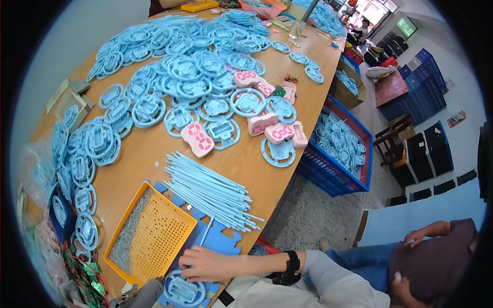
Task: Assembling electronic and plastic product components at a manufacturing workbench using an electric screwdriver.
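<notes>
My right hand reaches in from the lower right, a black band on its wrist. Its fingers are bent and drawn together over the upper rim of a light blue toy steering wheel; what they pinch, if anything, is too small to tell. The wheel lies on a blue foam mat. One blue rod points at the back of this hand. At the lower edge a grey sleeve-like shape touches the wheel's left side; no fingers of my left hand show. A yellow perforated tray with small metal pieces stands just beyond.
A bundle of blue rods lies past the tray. Heaps of steering wheels cover the far table, with pink controller-shaped parts among them. A blue crate of blue parts stands beside the table. Another person is at the right.
</notes>
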The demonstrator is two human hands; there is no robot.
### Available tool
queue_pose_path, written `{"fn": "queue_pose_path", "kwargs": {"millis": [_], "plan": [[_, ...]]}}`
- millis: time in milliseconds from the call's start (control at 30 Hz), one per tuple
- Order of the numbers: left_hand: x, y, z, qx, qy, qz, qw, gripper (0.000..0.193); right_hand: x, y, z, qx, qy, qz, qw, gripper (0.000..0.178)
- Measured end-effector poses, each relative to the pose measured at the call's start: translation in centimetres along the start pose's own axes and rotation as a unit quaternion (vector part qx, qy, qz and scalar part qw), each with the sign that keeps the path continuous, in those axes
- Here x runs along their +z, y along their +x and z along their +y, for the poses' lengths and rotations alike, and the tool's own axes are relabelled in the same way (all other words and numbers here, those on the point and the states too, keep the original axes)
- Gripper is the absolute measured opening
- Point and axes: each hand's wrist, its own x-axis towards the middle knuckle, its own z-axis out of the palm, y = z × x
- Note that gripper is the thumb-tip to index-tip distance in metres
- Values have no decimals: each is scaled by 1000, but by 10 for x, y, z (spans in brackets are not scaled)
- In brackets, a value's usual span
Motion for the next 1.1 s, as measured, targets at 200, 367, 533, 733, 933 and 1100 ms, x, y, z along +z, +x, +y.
{"fn": "queue_pose_path", "kwargs": {"millis": [200, 367, 533, 733, 933, 1100], "plan": [[14, -9, -21, -20, -17, 4, 1000, 16, 2, 0, 3, 9, -18, -1, 1000, 11], [20, -11, -31, -24, -21, 14, 999, 15, -1, 1, -1, 13, -12, -15, 1000, 11], [30, -7, -41, -21, -31, 23, 999, 15, -3, 3, -1, 10, -9, -27, 1000, 11], [71, -27, -71, -38, -79, 54, 995, 14, -14, 6, -7, 19, 2, -30, 999, 19], [102, -35, -90, -41, -112, 83, 989, 13, -15, 5, -9, 15, -24, -37, 999, 21], [118, -28, -96, -37, -122, 93, 987, 12, -15, 8, -9, 8, -27, -47, 998, 20]]}}
